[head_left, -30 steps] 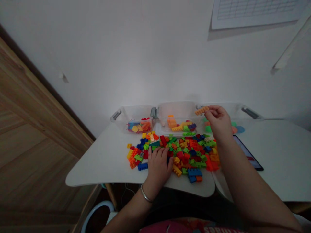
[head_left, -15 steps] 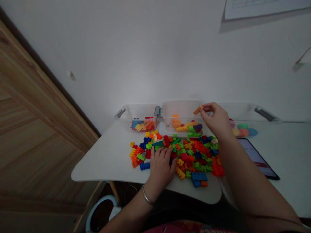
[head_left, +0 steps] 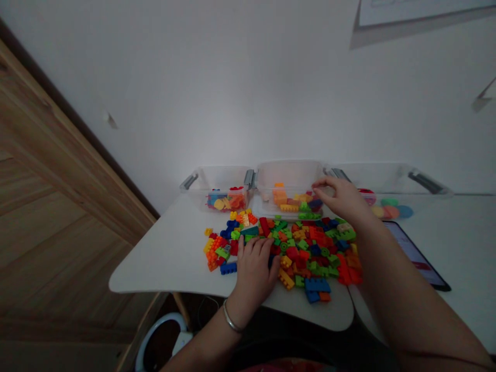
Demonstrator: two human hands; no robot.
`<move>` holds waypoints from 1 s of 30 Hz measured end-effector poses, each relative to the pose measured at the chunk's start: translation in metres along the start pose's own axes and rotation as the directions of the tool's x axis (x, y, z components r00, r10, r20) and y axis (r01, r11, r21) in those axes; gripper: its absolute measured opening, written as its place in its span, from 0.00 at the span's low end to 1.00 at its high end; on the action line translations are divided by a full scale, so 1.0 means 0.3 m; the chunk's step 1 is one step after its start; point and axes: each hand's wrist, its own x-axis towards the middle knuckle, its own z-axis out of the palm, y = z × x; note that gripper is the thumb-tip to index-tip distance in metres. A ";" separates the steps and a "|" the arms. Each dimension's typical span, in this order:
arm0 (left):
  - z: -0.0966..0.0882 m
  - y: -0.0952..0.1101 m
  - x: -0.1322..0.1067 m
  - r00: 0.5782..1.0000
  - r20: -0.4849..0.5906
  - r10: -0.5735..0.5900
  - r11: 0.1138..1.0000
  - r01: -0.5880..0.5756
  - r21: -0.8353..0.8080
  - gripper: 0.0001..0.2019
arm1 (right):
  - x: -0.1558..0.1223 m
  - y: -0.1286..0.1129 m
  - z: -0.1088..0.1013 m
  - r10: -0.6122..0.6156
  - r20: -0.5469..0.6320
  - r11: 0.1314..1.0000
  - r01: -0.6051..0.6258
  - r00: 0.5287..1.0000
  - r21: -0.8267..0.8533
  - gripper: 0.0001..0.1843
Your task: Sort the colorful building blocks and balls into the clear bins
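Head view: the right hand (head_left: 324,191) hangs over the 4 o'clock corner of the middle box (head_left: 290,170), thumb and fingers parted, nothing seen between them. The light-orange brick it pinched half a second ago has left its grip, so it was probably let go into that box; among the pieces (head_left: 289,208) there it cannot be picked out. The left hand (head_left: 256,263) lies spread at 8 o'clock on the loose bricks (head_left: 291,254), whatever is under its palm hidden. From these bricks, the middle box sits at 12, a second box (head_left: 228,175) at 11, a third (head_left: 380,178) at 2, the tablet (head_left: 414,258) at 3.
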 end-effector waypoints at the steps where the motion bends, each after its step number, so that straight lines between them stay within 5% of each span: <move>1: 0.001 0.000 0.001 1.000 -0.005 0.001 1.000 -0.001 0.004 0.17 | -0.008 -0.003 -0.006 -0.025 0.005 1.000 0.025 1.000 -0.002 0.13; 7: 0.001 -0.002 0.006 1.000 -0.010 0.012 1.000 -0.012 0.010 0.17 | -0.054 -0.073 -0.029 -0.138 -0.113 0.990 0.136 0.984 -0.026 0.12; 10: -0.002 0.000 0.009 1.000 -0.001 0.009 1.000 -0.009 0.017 0.17 | -0.064 -0.121 -0.015 -0.194 0.108 0.981 0.190 0.975 0.048 0.13; 13: 0.000 0.001 0.011 1.000 0.001 0.015 1.000 -0.015 0.022 0.17 | -0.077 -0.156 0.015 -0.237 0.421 0.970 0.236 0.875 0.056 0.14; 16: 0.004 -0.001 0.013 1.000 -0.004 0.021 0.999 -0.021 0.025 0.16 | -0.088 -0.179 0.049 -0.184 0.603 0.966 0.256 0.777 -0.036 0.15; 23: 0.009 -0.013 0.011 1.000 -0.016 0.020 1.000 -0.020 0.002 0.17 | -0.066 -0.226 0.116 -0.049 0.740 0.925 0.309 0.671 -0.220 0.19; 30: 0.013 -0.021 0.009 0.999 -0.026 0.022 1.000 -0.022 -0.008 0.17 | -0.055 -0.232 0.128 0.032 0.720 0.906 0.284 0.693 -0.314 0.15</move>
